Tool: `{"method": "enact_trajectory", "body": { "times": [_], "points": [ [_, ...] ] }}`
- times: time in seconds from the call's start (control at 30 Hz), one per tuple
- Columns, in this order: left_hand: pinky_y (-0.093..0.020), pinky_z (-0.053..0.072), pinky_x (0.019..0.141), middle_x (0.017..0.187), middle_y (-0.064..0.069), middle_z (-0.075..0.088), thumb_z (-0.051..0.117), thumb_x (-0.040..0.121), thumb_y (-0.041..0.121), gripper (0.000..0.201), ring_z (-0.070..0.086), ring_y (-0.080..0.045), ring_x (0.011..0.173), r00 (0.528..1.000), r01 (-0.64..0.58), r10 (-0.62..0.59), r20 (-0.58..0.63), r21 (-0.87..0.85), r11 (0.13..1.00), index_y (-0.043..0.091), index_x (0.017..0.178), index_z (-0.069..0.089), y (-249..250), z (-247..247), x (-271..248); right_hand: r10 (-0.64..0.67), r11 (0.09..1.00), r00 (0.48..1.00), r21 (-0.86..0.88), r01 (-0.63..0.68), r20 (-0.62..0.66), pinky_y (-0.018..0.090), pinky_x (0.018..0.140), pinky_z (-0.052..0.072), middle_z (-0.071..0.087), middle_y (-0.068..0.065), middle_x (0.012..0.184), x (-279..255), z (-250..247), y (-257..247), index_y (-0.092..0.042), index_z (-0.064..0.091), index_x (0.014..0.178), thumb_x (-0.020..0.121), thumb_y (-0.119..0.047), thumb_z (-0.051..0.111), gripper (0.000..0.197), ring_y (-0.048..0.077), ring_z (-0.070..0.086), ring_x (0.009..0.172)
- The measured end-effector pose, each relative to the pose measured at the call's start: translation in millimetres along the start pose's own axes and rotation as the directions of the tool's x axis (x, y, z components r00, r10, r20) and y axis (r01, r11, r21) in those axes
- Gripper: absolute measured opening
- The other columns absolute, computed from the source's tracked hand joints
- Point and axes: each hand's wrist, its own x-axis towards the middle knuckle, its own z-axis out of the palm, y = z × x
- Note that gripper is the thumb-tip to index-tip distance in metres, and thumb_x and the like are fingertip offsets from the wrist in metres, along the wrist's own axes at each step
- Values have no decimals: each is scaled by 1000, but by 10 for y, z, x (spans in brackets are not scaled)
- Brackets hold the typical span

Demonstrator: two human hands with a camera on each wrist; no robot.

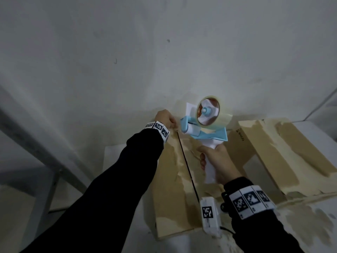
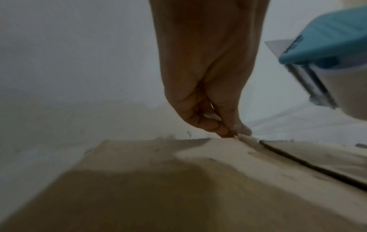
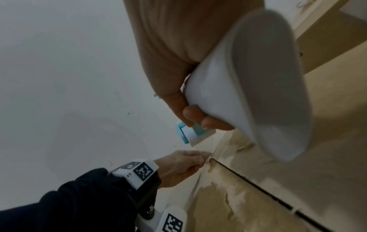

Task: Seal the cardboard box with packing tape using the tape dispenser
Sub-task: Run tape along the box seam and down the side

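Note:
A closed cardboard box lies in front of me, a dark seam running between its two top flaps. My left hand pinches the end of the clear tape at the seam's far end, right at the box's far edge. A blue and white tape dispenser with its tape roll hovers just right of that hand. My right hand grips its white handle. The toothed blade faces the left fingers.
A second cardboard box with open, torn flaps stands to the right on the white table. A pale wall rises directly behind the boxes. A grey metal frame slants down at the left.

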Motion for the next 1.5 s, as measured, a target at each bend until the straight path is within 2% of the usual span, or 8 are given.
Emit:
{"method": "enact_trajectory", "body": {
  "times": [0.37, 0.5, 0.57, 0.77, 1.03, 1.17, 1.33, 1.5],
  "points": [
    [-19, 37, 71, 103, -8, 71, 75, 77, 26, 29, 61, -18, 89, 989, -28, 17, 149, 71, 997, 11, 101, 73, -213, -46, 177, 18, 999, 1000, -32, -18, -26, 25, 43, 37, 46, 6, 52, 86, 104, 111, -10, 58, 82, 85, 0, 58, 10, 16, 42, 43],
    [-29, 44, 93, 121, -14, 62, 73, 77, 37, 55, 57, -27, 113, 993, -36, 16, 114, 173, 984, 5, 120, 61, -229, -16, 197, 10, 999, 999, -52, -13, -44, 23, 41, 37, 45, 6, 52, 87, 146, 149, -7, 58, 82, 85, 1, 57, 8, 15, 41, 41],
    [-32, 41, 93, 125, -16, 56, 74, 74, 41, 66, 52, -30, 116, 994, -93, 77, 77, 236, 967, 6, 125, 53, -250, -32, 193, 12, 998, 998, -61, -15, -55, 24, 41, 37, 45, 6, 52, 89, 170, 172, -7, 58, 81, 85, 0, 57, 8, 15, 41, 42],
    [-25, 41, 75, 94, -11, 70, 67, 82, 17, 15, 63, -27, 91, 960, -270, 240, 143, 256, 928, 8, 92, 73, -222, -24, 107, -1, 997, 996, -74, -5, -89, 23, 43, 38, 48, 8, 54, 97, 200, 208, -5, 58, 84, 85, -1, 58, 5, 14, 43, 39],
    [-33, 43, 82, 106, -18, 65, 39, 98, 23, 34, 59, -31, 98, 941, -314, 277, 194, 194, 929, 2, 104, 64, -388, 37, -58, 9, 998, 997, -63, -14, -79, 28, 48, 41, 49, 8, 57, 18, 262, 268, -7, 57, 78, 84, 2, 56, 11, 18, 46, 46],
    [-24, 37, 90, 121, -8, 63, 48, 96, 25, 30, 56, -24, 110, 942, -309, 287, 176, 111, 945, 12, 118, 63, -478, 31, -83, -7, 999, 994, -38, 2, -109, 27, 47, 40, 47, 9, 56, -4, 319, 278, -6, 55, 79, 85, 3, 55, 11, 17, 44, 43],
    [-27, 40, 86, 114, -13, 64, 60, 88, 18, 30, 59, -26, 103, 936, -344, 326, 131, 150, 927, 6, 116, 61, -356, 80, -79, -12, 1000, 992, 9, 13, -124, 25, 42, 42, 45, 9, 56, 14, 331, 248, -6, 56, 84, 86, 3, 56, 10, 16, 44, 42],
    [-22, 37, 87, 119, -9, 65, 51, 92, 16, 28, 57, -24, 111, 939, -342, 338, 57, 84, 936, 11, 117, 65, -420, 174, -143, 2, 999, 989, 35, 4, -148, 27, 47, 42, 46, 10, 55, 26, 332, 290, -7, 55, 77, 86, 1, 58, 12, 17, 46, 40]
  ]
}}
